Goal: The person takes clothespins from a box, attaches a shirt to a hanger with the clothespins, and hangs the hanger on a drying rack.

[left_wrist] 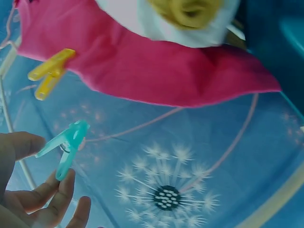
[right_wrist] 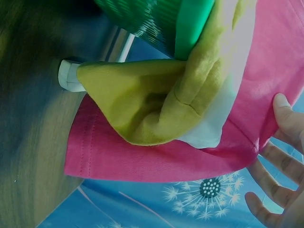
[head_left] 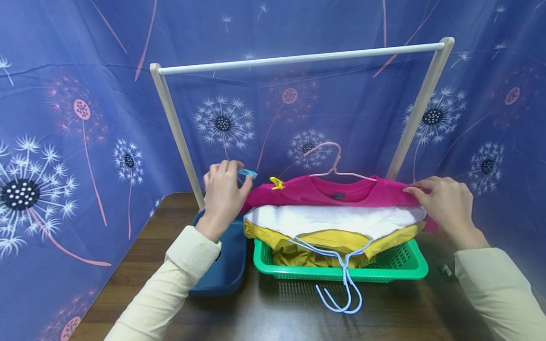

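My left hand (head_left: 226, 196) pinches a light blue clothespin (left_wrist: 71, 145) between thumb and fingertips, beside the left shoulder of a magenta shirt (head_left: 294, 192). On that shoulder sits a yellow clothespin (left_wrist: 53, 71). A pink hanger (head_left: 337, 158) is inside the shirt, its hook rising above the collar. My right hand (head_left: 448, 206) holds the shirt's other shoulder, thumb in front and fingers behind. Below the magenta shirt lie a white shirt (head_left: 332, 218) and a yellow shirt (right_wrist: 142, 104). Blue hangers (head_left: 346, 265) at the yellow shirt's collar point their hooks toward me.
The garments lie over a green basket (head_left: 341, 273) on a wooden table (head_left: 290, 317). A dark blue bin (head_left: 226, 284) stands left of it, under my left forearm. Behind rises a rack with a white rail (head_left: 298, 59). A small dark object (head_left: 446, 270) lies near my right sleeve.
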`<state>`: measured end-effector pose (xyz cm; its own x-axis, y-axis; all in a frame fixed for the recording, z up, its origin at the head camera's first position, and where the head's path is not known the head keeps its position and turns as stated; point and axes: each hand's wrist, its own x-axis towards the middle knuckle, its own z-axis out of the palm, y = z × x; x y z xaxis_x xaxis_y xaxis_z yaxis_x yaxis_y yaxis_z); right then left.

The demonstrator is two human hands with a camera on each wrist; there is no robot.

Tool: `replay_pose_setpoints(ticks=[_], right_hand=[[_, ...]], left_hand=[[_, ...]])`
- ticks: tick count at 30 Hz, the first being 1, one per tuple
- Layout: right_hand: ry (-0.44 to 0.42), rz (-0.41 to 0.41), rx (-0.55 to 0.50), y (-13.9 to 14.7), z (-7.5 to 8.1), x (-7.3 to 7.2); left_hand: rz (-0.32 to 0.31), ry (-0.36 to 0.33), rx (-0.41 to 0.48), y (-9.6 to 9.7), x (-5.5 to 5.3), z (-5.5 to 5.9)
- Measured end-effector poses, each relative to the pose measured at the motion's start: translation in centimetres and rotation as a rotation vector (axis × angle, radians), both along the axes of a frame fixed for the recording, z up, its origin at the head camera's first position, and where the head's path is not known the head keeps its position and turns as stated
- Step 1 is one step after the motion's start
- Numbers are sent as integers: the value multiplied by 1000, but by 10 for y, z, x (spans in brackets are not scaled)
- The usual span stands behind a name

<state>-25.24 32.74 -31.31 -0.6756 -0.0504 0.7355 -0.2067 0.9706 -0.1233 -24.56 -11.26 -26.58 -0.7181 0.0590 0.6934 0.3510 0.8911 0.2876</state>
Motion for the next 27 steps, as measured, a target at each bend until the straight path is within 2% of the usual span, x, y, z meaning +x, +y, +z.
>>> replay_pose_setpoints(ticks=[4, 13, 27], right_hand=[[18, 11, -1, -1, 0, -1], [0, 2, -8, -1, 0, 0], [-23, -7, -25, -1, 0, -3]], left_hand=[[-37, 38, 2, 12, 2, 6], [-105, 97, -21, 36, 11, 17], [-213, 191, -143, 66, 29, 12]])
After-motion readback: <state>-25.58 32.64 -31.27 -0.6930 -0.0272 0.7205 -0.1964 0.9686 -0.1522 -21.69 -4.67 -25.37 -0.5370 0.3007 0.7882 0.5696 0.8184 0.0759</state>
